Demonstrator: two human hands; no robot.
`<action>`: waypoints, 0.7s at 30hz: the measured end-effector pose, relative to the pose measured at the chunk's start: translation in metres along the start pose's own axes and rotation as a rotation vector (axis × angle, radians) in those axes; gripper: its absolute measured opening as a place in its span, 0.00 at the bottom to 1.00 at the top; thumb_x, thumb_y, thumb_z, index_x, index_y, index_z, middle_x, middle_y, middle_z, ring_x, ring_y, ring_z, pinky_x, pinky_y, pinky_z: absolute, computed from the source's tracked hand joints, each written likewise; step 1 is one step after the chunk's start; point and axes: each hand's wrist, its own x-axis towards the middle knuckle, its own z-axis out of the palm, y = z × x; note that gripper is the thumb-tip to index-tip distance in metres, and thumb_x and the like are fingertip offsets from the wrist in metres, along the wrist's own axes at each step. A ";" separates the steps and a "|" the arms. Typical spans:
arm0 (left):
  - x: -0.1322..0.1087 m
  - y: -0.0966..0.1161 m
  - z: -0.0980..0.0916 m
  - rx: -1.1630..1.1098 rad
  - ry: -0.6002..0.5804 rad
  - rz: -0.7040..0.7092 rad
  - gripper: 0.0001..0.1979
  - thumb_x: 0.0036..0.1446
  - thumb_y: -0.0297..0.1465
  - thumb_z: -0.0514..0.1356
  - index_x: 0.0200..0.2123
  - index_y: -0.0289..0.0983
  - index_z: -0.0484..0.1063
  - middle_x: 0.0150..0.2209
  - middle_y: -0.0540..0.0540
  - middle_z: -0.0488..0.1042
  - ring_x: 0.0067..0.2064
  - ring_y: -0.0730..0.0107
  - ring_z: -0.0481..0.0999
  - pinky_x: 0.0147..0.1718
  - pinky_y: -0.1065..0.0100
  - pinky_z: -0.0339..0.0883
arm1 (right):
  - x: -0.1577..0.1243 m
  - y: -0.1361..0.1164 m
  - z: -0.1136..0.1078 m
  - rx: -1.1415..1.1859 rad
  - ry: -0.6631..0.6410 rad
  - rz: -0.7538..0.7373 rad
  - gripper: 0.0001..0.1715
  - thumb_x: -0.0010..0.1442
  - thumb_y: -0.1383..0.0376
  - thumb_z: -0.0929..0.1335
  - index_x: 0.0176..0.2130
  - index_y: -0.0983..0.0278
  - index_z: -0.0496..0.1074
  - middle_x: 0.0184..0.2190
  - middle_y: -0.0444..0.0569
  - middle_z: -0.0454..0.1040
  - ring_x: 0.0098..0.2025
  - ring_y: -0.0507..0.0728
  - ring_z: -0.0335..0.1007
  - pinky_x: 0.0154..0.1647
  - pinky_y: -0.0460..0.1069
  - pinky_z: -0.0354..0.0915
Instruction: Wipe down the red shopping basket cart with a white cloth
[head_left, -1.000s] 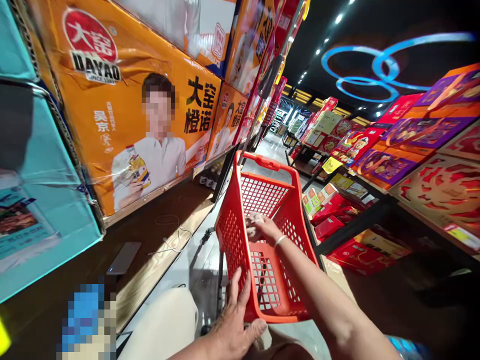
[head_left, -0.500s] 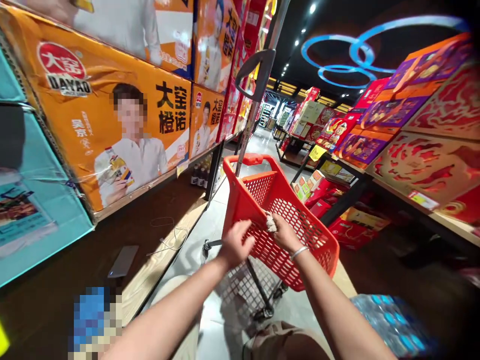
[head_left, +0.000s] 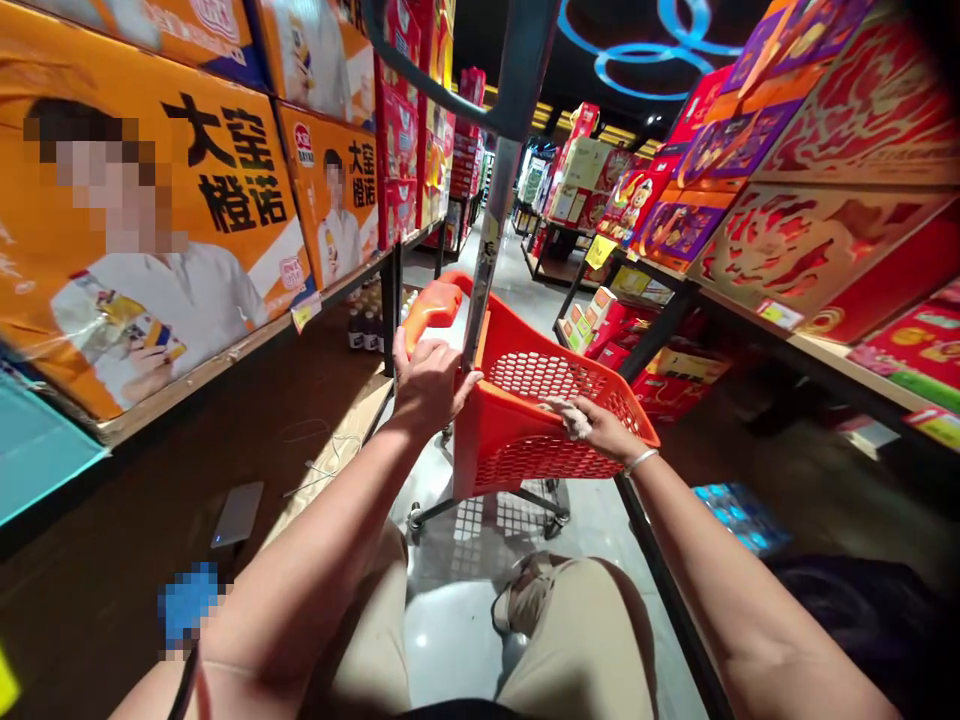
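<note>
Along the left side of the aisle, we observe stacked orange cartons (head_left: 154,225), the foremost bearing large black characters and a printed figure in a white shirt. Opposite, on the right-hand shelf (head_left: 825,352), we identify purple-and-orange boxes (head_left: 690,190) and a gold box (head_left: 802,250) with red patterning. Between the two rows, on the grey floor (head_left: 450,630), stands the red shopping cart (head_left: 471,440), directly ahead of us, its perforated wall toward our side. We sit or crouch close to it, our legs in beige trousers (head_left: 596,620) at the lower edge of view.

A metal pole (head_left: 491,240) rises beside the cart's left end and carries a dark loop (head_left: 517,90) at its upper part. We note a pack of blue-capped bottles (head_left: 739,515) low at right.

Our left hand (head_left: 433,380) rests at the cart's handle end, just beside the pole; its fingers are bent over the red plastic with the thumb spread along the rim, but we cannot tell how tightly they close. Our right hand (head_left: 609,435) is at the near rim, fingers closed around a pale, crumpled cloth (head_left: 577,420).

On the lower platform at left, we locate a flat grey device (head_left: 238,513) and a thin white cable (head_left: 330,460). A light band (head_left: 642,461) encircles our right wrist.
</note>
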 end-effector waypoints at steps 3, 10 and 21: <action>-0.009 0.004 -0.010 0.087 0.010 -0.007 0.11 0.63 0.41 0.61 0.36 0.39 0.74 0.37 0.42 0.79 0.49 0.49 0.74 0.69 0.37 0.38 | -0.001 -0.002 0.004 0.463 0.138 0.140 0.32 0.43 0.54 0.79 0.46 0.61 0.74 0.39 0.46 0.78 0.37 0.55 0.75 0.41 0.50 0.73; -0.023 0.002 -0.018 0.000 0.144 -0.041 0.23 0.58 0.38 0.66 0.55 0.37 0.72 0.47 0.37 0.78 0.55 0.44 0.73 0.69 0.38 0.41 | 0.008 -0.028 0.009 0.663 0.578 0.049 0.35 0.44 0.49 0.78 0.50 0.58 0.74 0.49 0.48 0.79 0.46 0.58 0.78 0.46 0.53 0.75; -0.066 0.097 0.005 -0.685 -0.076 -0.009 0.46 0.55 0.42 0.69 0.71 0.38 0.53 0.64 0.34 0.68 0.65 0.50 0.68 0.64 0.50 0.63 | -0.034 -0.153 0.006 0.407 0.299 0.048 0.30 0.47 0.52 0.79 0.46 0.61 0.74 0.42 0.47 0.79 0.41 0.55 0.75 0.43 0.48 0.71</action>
